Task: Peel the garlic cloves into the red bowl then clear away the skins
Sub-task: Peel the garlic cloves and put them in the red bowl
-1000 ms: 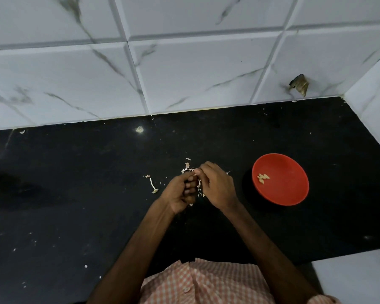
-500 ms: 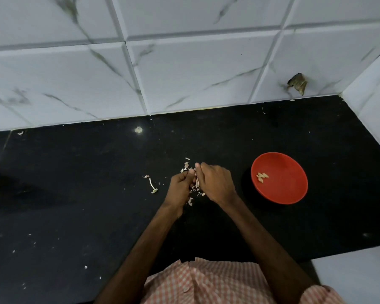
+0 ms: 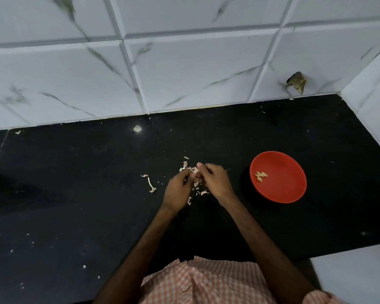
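My left hand (image 3: 177, 189) and my right hand (image 3: 215, 181) meet over the black counter, fingertips together, both pinching a garlic clove (image 3: 195, 171) with pale skin hanging from it. Loose skins (image 3: 196, 191) lie under and just beyond the hands. A thin garlic stem (image 3: 150, 184) lies to the left. The red bowl (image 3: 281, 187) stands to the right of my right hand and holds a few peeled cloves (image 3: 260, 176).
The black counter (image 3: 75, 205) runs to a white tiled wall (image 3: 184, 73) behind and another on the right. A broken hole in the tile (image 3: 297, 81) shows at the back right. Small white specks dot the counter's left front. A white surface (image 3: 355, 275) lies at lower right.
Both hands stayed joined on the clove and shifted slightly; the fingers have worked at its skin. The bowl has not moved.
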`<state>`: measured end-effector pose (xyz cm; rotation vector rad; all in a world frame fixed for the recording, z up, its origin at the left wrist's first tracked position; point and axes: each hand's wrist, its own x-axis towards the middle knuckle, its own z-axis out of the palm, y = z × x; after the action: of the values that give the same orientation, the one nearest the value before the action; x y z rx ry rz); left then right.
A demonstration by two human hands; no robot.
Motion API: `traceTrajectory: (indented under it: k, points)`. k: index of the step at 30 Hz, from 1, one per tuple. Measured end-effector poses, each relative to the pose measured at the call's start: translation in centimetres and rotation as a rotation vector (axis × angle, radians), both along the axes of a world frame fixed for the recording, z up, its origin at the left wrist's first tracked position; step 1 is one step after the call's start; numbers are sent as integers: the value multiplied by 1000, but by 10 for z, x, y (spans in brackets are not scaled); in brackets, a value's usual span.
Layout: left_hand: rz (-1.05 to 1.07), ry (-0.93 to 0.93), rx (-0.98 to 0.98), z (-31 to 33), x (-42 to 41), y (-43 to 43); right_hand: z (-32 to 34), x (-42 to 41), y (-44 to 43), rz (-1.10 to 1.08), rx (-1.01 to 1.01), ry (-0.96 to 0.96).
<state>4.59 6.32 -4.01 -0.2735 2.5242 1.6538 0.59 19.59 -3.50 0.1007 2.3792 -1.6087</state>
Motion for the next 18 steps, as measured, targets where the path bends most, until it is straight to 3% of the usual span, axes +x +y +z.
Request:
traceTrajectory:
  k: [5,10,15,18]
  points:
    - [45,-87,201,8,-1,3,5,3,12,151,-52,194]
    - [32,-323,498,22,2,-1,12,-1,19,263,9,263]
    - [-46,-212,475,18,7,0,19,-1,18,411,411,442]
    - [-92,-51,307,10,9,0,21,0,14,447,600,473]
